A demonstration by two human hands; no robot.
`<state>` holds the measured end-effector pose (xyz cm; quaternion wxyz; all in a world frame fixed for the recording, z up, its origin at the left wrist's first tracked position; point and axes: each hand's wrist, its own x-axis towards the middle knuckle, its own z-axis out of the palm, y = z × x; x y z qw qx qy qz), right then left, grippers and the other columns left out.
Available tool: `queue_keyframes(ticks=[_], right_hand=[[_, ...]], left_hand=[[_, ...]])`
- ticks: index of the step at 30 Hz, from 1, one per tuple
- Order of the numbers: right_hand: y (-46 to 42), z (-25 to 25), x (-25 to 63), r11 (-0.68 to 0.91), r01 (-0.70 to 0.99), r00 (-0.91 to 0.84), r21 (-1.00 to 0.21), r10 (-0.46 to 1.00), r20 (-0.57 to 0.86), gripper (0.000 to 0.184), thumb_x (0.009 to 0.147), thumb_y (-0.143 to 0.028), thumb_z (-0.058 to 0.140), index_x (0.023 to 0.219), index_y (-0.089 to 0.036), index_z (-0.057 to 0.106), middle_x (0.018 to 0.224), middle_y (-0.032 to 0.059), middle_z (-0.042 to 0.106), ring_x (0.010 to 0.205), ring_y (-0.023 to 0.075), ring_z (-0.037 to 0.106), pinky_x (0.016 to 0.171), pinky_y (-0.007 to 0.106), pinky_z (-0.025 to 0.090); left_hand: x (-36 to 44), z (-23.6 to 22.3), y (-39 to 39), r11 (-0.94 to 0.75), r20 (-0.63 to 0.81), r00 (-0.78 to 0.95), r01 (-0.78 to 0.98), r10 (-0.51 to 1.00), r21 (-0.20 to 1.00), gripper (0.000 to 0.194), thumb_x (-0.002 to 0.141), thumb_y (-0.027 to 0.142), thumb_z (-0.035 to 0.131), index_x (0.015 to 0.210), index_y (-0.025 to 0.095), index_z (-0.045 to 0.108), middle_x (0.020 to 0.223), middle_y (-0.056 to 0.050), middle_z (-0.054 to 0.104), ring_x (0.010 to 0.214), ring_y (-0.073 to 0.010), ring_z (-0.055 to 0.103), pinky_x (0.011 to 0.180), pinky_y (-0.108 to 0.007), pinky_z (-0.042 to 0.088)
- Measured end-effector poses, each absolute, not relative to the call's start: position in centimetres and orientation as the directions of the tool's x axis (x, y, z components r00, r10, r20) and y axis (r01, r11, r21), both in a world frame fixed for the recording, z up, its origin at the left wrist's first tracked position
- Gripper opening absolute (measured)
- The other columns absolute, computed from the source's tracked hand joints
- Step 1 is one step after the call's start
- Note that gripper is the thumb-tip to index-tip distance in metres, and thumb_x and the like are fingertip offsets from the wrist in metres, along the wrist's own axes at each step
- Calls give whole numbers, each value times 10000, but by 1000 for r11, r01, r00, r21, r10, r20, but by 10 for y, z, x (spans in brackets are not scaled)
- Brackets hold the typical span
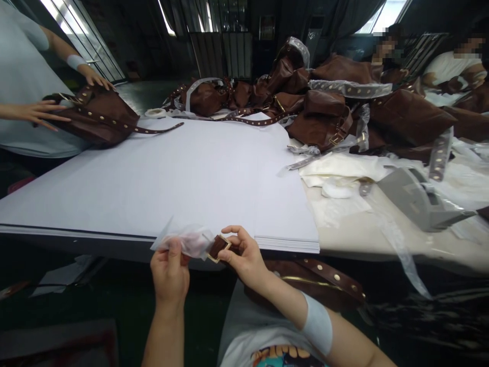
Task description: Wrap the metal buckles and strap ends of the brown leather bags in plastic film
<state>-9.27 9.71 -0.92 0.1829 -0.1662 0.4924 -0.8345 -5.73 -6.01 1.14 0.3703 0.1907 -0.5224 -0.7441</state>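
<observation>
The left hand [170,272] is closed in a narrow pinch on a crumpled sheet of translucent plastic film [187,240], thumb on top, just in front of the near edge of a stack of white sheets [153,173]. The right hand [244,257] is narrow too, its thumb and fingers pinching a small square brown leather piece [219,247] with a pale rim. The film reaches from the left hand to that piece, so the two hands sit close together. Below the right forearm, a brown leather bag with a gold-studded strap [324,280] lies against the person's white T-shirt [260,339], and a pale band [317,323] wraps that forearm.

The stack rests on a pale counter [344,234]. Beyond it, brown leather handbags [324,104] lie heaped with studded straps, some strips in clear wrapping. Cream padding [340,168] and a grey card form [416,199] lie to the right. Across the stack, a co-worker's hand [36,113] and other hand [95,76] rest on another brown bag [95,120]. A person in a white T-shirt [451,71] sits at the far right
</observation>
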Motion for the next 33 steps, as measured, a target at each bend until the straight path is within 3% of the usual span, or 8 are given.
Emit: queue_keyframes(ticks=[8,11,16,19,23,26,29,33], right_hand=[[89,-15,-94,-504,240,-912,-830,-411,-15,532,609,-322,958,933,-217,549,702,-41,726,587,127,625,618,239,460],[92,-16,-96,-506,211,-916,-837,-400,11,461,635,-335,947,879,-198,579,685,-35,712,589,117,622,607,225,455],[95,-18,-92,-520,183,-901,-834,-428,70,341,710,-340,908,917,-172,695,792,3,734,709,132,671,693,232,522],[95,-22,-89,-515,147,-902,-845,-420,99,364,747,-342,891,1043,-188,746,847,13,738,768,146,683,745,248,551],[102,-23,-90,-548,124,-817,-827,-530,228,484,892,-436,746,1323,-226,678,1200,93,723,1073,234,688,954,362,559],[109,-20,-92,-564,142,-721,-814,-622,306,521,916,-470,700,1370,-218,648,1335,123,670,1200,281,644,1048,432,518],[108,-16,-94,-519,74,-703,-852,-633,324,551,873,-440,768,1366,-224,652,1241,100,702,1125,249,661,1012,388,525],[98,-8,-100,-474,87,-733,-876,-627,266,465,792,-440,854,1182,-209,746,922,36,704,807,167,649,742,269,541]], left_hand=[[-50,4,-39,-140,129,-685,323,-717,936,483,710,544,880,957,163,715,849,-49,734,703,-162,708,629,-222,599],[-49,4,-37,-135,108,-646,314,-755,940,508,675,546,901,932,155,705,827,-35,729,670,-138,689,592,-189,573],[-55,7,-35,-189,36,-581,322,-813,928,544,640,546,923,909,126,705,814,-51,747,686,-134,701,672,-196,593],[-58,10,-35,-253,-13,-589,327,-808,911,472,704,495,899,922,118,716,831,-69,758,705,-149,716,664,-201,600],[-56,14,-40,-399,-178,-531,336,-828,853,158,950,231,636,921,102,723,828,-76,759,704,-158,732,594,-185,588],[-53,15,-43,-444,-251,-468,365,-848,818,240,993,117,497,913,95,723,821,-67,754,708,-136,732,585,-158,572],[-48,14,-41,-443,-257,-453,373,-854,815,230,999,139,512,908,104,720,821,-54,746,703,-136,724,613,-182,591],[-42,16,-34,-455,-272,-456,359,-847,815,208,990,154,543,893,112,722,846,-52,743,718,-133,720,574,-161,568]])
